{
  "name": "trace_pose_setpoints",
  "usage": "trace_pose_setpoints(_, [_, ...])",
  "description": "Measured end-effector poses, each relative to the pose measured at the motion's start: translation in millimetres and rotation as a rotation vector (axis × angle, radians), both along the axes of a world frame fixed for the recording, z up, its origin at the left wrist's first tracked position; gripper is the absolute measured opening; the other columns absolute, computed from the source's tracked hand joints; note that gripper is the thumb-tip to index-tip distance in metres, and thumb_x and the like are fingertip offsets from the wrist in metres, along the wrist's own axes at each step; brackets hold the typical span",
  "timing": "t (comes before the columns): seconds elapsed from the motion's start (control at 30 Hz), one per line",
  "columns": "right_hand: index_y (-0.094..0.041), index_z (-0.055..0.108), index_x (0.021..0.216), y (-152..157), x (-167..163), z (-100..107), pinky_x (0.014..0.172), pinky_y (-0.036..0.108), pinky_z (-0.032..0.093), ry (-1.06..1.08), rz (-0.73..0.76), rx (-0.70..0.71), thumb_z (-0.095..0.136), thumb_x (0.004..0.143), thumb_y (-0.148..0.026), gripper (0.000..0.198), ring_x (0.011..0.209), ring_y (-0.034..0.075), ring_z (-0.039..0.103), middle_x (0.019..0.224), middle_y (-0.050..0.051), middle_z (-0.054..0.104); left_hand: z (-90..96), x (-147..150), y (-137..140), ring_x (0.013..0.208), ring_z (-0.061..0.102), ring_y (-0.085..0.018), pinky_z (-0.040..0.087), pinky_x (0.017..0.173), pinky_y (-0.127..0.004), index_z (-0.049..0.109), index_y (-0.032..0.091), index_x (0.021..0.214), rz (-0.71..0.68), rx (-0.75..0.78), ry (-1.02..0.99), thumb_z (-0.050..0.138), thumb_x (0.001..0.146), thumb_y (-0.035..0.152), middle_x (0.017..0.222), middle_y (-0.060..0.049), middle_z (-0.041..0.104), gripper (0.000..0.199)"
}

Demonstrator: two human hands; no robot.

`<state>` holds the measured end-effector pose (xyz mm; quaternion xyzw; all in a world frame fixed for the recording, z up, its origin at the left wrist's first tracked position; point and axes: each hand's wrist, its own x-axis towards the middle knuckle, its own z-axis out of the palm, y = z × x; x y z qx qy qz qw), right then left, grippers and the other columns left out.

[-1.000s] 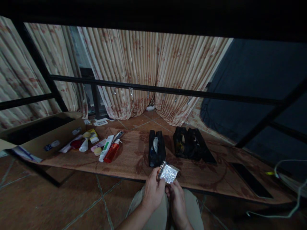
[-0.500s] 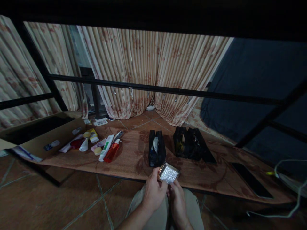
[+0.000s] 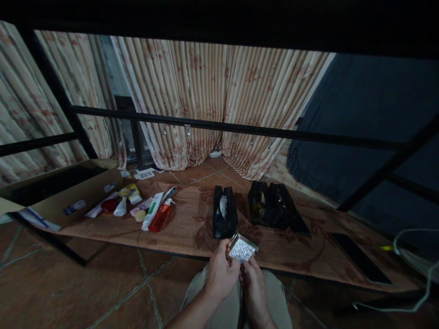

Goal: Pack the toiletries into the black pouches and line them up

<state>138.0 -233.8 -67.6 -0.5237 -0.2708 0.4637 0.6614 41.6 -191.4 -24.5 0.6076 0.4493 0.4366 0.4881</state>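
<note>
A small, flat glittery silver case [image 3: 242,248] with a gold-coloured edge is held over the front edge of the board, above my knees. My left hand [image 3: 222,269] is closed on its left side, thumb over the near corner. At the near edge, my right hand [image 3: 253,278] grips it with fingertips; the fingers underneath are partly hidden. Just beyond the case stands an open black pouch [image 3: 224,212] with a pale item inside. To its right, another black pouch [image 3: 270,205] lies open with things in its compartments, too dark to make out.
At left lie a red pump bottle [image 3: 160,218], a white-and-green tube [image 3: 152,210] and several small toiletries beside a cardboard box [image 3: 92,192]. A dark phone-like slab [image 3: 361,258] and a white cable [image 3: 428,283] are at right. A black metal bar [image 3: 219,125] crosses ahead.
The case has shifted very slightly to the right and tilted a little in my hands. Both hands keep their hold; everything else stays in place.
</note>
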Motion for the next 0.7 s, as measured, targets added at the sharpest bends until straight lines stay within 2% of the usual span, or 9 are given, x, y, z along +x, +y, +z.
trace_pose_setpoints(0.2, [-0.018,0.068,0.103,0.8,0.1,-3.0,0.051,0.023,0.04,-0.011,-0.024,0.005,0.065,0.073,-0.05,0.044,0.059,0.017,0.057,0.079,0.004,0.07,3.0,-4.3,-2.1,0.081,0.064,-0.016,0.05,0.071,-0.025,0.057,0.021,0.105,-0.031,0.036,-0.012,0.056,0.075,0.013,0.087,-0.003,0.066,0.031])
trace_pose_setpoints(0.5, [-0.019,0.066,0.104,-1.5,-0.2,-7.0,0.058,0.023,0.042,0.051,-0.012,0.01,0.064,0.076,-0.046,0.039,0.065,0.015,0.056,0.086,0.003,0.068,6.1,-6.2,-3.2,0.086,0.063,-0.017,0.05,0.076,-0.028,0.057,0.02,0.107,-0.051,0.058,-0.043,0.056,0.078,0.017,0.096,-0.005,0.067,0.03])
trace_pose_setpoints(0.7, [-0.019,0.066,0.102,-0.3,0.5,-7.6,0.055,0.022,0.039,0.048,-0.018,0.001,0.064,0.076,-0.051,0.041,0.063,0.015,0.053,0.076,0.001,0.065,4.6,-5.1,-2.8,0.08,0.064,-0.016,0.052,0.073,-0.027,0.059,0.02,0.107,-0.031,0.016,-0.086,0.062,0.077,0.023,0.092,-0.005,0.068,0.03])
